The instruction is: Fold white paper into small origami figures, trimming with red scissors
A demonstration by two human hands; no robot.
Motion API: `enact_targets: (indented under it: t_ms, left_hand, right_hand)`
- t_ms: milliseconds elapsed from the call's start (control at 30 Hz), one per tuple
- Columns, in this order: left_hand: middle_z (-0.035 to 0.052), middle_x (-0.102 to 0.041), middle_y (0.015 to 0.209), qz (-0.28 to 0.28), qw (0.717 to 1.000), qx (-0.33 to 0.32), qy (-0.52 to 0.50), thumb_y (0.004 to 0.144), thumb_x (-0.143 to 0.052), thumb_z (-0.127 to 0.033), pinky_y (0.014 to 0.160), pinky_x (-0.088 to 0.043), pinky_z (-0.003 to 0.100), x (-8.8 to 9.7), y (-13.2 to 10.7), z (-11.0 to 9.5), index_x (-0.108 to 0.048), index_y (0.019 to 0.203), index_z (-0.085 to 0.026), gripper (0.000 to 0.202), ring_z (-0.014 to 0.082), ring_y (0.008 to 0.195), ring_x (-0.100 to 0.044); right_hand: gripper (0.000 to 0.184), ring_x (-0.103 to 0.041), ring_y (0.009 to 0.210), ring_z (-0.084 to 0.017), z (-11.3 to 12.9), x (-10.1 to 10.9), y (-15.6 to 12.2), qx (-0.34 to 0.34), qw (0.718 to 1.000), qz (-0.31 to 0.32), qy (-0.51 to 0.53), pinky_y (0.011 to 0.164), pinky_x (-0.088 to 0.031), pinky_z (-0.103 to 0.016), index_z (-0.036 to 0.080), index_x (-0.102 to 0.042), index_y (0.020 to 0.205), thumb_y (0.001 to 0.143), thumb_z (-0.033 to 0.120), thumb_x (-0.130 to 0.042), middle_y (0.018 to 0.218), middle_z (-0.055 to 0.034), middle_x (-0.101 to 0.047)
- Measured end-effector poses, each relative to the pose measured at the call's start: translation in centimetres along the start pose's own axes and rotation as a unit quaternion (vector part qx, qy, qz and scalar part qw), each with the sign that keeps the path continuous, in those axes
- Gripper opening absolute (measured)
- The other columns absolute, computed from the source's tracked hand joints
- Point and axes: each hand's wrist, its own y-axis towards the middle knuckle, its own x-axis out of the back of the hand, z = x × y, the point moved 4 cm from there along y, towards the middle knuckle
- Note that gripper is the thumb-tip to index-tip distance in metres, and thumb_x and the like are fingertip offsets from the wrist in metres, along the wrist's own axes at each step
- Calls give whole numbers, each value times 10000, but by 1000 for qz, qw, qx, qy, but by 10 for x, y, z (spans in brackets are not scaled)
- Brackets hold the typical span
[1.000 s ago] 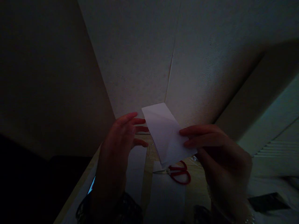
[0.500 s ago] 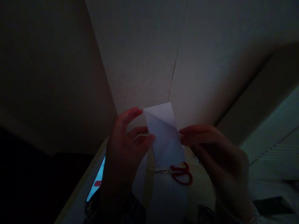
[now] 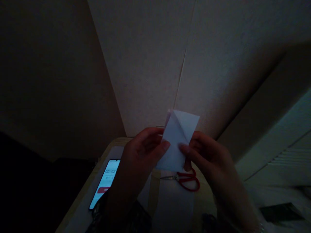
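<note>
Above the desk (image 3: 206,194), the left hand (image 3: 142,155) and right hand (image 3: 210,155) face each other, each grip pinching an edge of the creased white paper (image 3: 175,137), thumbs in front. It stands between them, about equally near both, its long axis leaning rightward at the top. Beneath, scissors (image 3: 177,177) lie crosswise.

The room is dim. A pale wall (image 3: 145,71) rises beyond the far edge of the wooden surface (image 3: 119,141), a thin seam (image 3: 181,76) running down it. A darker wall (image 3: 60,87) stands past the rounded far-left corner; deep shadow (image 3: 26,191) lies beyond the left edge. Well right, a pale panel (image 3: 262,171) bears slats (image 3: 289,159).
</note>
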Motion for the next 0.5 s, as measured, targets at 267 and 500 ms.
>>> enact_targets:
  t_ms: [267,500]
  left_hand:
    - [-90,-576,511,-110,993,-6,50,662,-736,-187,447,-388,112,15,-1,-5,-614,568,-193,154,43,473,-491]
    - [-68,-592,534,-137,990,25,37,660,-733,-254,435,-401,146,18,0,-1,-603,622,-200,145,72,474,-500]
  right_hand:
    - [71,-555,519,-51,7,12,-7,14,1000,-3,-10,476,-428,-126,260,-693,823,787,207,-724,648,69,-629]
    - [56,-542,552,-77,11,10,-9,3,998,25,-56,471,-379,-145,243,-697,734,775,210,-715,602,47,-609]
